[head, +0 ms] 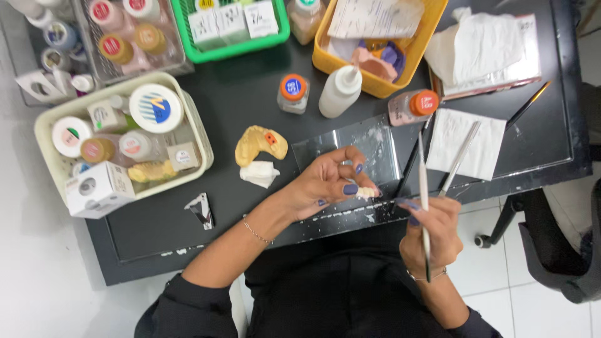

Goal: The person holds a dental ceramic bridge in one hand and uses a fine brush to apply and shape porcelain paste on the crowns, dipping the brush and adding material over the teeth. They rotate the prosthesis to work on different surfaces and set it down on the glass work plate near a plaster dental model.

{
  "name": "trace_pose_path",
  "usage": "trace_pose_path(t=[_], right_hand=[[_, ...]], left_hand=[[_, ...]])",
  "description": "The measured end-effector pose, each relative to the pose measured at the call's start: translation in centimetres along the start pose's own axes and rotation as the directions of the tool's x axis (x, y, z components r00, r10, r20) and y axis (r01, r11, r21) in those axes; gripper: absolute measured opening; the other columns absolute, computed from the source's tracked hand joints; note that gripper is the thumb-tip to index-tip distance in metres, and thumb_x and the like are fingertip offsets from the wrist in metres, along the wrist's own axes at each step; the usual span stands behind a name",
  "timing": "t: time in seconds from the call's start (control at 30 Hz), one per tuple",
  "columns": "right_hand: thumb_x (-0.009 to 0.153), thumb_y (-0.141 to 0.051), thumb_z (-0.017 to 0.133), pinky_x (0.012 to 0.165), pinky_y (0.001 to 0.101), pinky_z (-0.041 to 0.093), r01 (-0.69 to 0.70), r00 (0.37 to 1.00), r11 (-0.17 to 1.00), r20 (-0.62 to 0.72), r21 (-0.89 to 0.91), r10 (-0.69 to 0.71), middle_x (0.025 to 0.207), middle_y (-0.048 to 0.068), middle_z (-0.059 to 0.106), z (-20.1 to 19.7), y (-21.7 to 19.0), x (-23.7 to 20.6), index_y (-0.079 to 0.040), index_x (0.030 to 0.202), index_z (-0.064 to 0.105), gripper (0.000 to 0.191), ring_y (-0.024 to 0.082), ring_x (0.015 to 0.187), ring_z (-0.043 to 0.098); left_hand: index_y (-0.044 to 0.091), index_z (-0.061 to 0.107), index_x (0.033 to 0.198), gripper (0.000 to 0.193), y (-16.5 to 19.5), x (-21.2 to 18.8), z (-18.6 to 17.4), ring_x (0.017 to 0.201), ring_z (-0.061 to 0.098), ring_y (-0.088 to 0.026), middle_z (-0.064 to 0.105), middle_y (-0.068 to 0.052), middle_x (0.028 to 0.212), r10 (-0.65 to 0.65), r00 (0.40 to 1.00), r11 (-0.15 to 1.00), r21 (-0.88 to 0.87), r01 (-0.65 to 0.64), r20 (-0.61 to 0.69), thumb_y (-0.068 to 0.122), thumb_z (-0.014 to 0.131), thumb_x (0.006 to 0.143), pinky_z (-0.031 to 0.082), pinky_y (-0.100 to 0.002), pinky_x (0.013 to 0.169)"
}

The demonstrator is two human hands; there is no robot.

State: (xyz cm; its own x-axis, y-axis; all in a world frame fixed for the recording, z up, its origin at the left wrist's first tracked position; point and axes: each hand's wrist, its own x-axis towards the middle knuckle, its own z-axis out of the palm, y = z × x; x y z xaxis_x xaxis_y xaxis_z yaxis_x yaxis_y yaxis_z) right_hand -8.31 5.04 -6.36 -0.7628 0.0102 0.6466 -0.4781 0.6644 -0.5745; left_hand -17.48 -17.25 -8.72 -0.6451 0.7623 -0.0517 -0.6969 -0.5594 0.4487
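My left hand (328, 183) pinches a small white tooth-shaped piece (365, 193) between thumb and fingers, just over the front edge of the dark table (188, 231). My right hand (432, 235) grips a thin metal-handled brush (424, 188) upright, its tip pointing away from me, close beside the small piece. A clear glass slab (375, 147) lies flat just behind both hands. A yellow dental cast (260, 144) rests on the table left of my left hand, with a folded white tissue (259, 173) in front of it.
A cream tray (200, 147) of jars sits at left, green (231, 51) and yellow baskets (410, 62) at the back. Two small orange-capped bottles (292, 92) (413, 105), a white squeeze bottle (340, 91), a white napkin (466, 141) with a tool, and a black chair (557, 250) are nearby.
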Motion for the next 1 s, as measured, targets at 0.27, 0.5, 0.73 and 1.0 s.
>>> trace_pose_path(t=[0.27, 0.5, 0.73, 1.0], right_hand=[[0.089, 0.002, 0.068, 0.089, 0.0421, 0.049, 0.091, 0.991, 0.996, 0.099, 0.015, -0.092, 0.109, 0.013, 0.073, -0.6, 0.5, 2.6, -0.004, 0.113, 0.061, 0.027, 0.029, 0.096, 0.067], [0.079, 0.002, 0.069, 0.088, 0.0421, 0.048, 0.089, 0.978, 0.992, 0.18, 0.087, -0.103, 0.11, 0.01, 0.072, -0.7, 1.4, 4.3, -0.003, 0.115, 0.063, 0.036, 0.028, 0.097, 0.066], [0.068, -0.001, 0.076, 0.085, 0.0404, 0.046, 0.092, 0.877, 0.995, 0.469, 0.041, -0.101, 0.102, 0.0, 0.073, -1.6, 1.3, 6.7, -0.012, 0.107, 0.072, 0.041, 0.022, 0.099, 0.064], [0.071, 0.002, 0.068, 0.094, 0.0394, 0.045, 0.14, 0.825, 0.986, 0.562, -0.089, -0.066, 0.119, 0.001, 0.069, -1.0, 1.6, 11.0, -0.013, 0.114, 0.072, 0.046, 0.024, 0.113, 0.058]], left_hand=[[0.011, 0.051, 0.119, 0.045, 0.4, 0.3, 1.4, 0.105, 0.069, -0.013, 0.074, -0.013, 0.111, -0.036, 0.999, 0.999, 0.022, 0.036, -0.011, 0.014, 0.084, 0.088, 0.045, -0.015, 0.069], [0.012, 0.049, 0.122, 0.052, 1.4, 0.5, 1.9, 0.108, 0.07, -0.016, 0.073, -0.01, 0.109, -0.09, 0.996, 0.996, -0.022, 0.091, 0.016, 0.013, 0.086, 0.085, 0.052, -0.022, 0.088], [0.011, 0.045, 0.134, 0.064, 2.8, 0.7, 1.5, 0.101, 0.07, -0.016, 0.073, -0.013, 0.108, -0.132, 0.989, 0.987, -0.085, 0.138, 0.065, 0.015, 0.087, 0.087, 0.045, -0.018, 0.067], [0.012, 0.047, 0.122, 0.054, 4.1, 0.1, 0.8, 0.107, 0.071, -0.017, 0.074, -0.01, 0.106, -0.059, 0.998, 0.997, -0.046, 0.059, 0.008, 0.013, 0.086, 0.085, 0.042, -0.017, 0.062]])
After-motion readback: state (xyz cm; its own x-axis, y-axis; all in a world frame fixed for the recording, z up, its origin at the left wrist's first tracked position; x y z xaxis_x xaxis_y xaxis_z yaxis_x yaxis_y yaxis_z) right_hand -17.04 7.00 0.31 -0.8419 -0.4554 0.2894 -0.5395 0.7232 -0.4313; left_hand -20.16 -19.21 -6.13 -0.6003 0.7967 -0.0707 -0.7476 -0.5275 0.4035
